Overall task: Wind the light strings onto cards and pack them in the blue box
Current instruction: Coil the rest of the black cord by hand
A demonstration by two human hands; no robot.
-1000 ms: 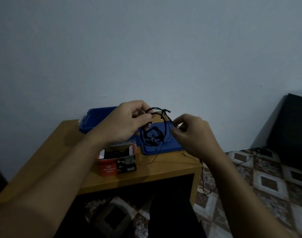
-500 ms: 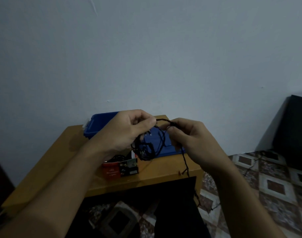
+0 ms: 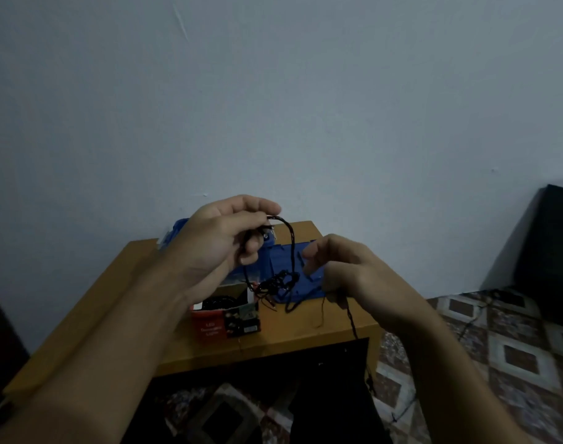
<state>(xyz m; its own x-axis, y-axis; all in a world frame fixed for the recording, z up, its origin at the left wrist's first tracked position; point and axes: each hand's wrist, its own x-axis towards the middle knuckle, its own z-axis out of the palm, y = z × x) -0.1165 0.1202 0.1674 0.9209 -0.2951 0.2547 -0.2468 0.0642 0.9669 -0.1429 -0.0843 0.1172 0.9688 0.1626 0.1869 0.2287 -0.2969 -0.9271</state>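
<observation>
Left hand [image 3: 222, 241] pinching string [image 3: 292, 248] at its top loop, tangle hanging over blue lid [image 3: 309, 288], right hand [image 3: 350, 277] near, lower fingers curled on the tail, blue box [image 3: 178, 228] behind left hand, red carton [image 3: 211, 326] on table [image 3: 305, 336]

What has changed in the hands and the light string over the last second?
The hands drew apart: the right hand moved right and down, thumb and forefinger opened off the pinch, the light string trailing from under its lower fingers. The left hand still pinches its other end, which now arcs down to the tangle. Blue box, its lid, red carton and table stayed put.
</observation>
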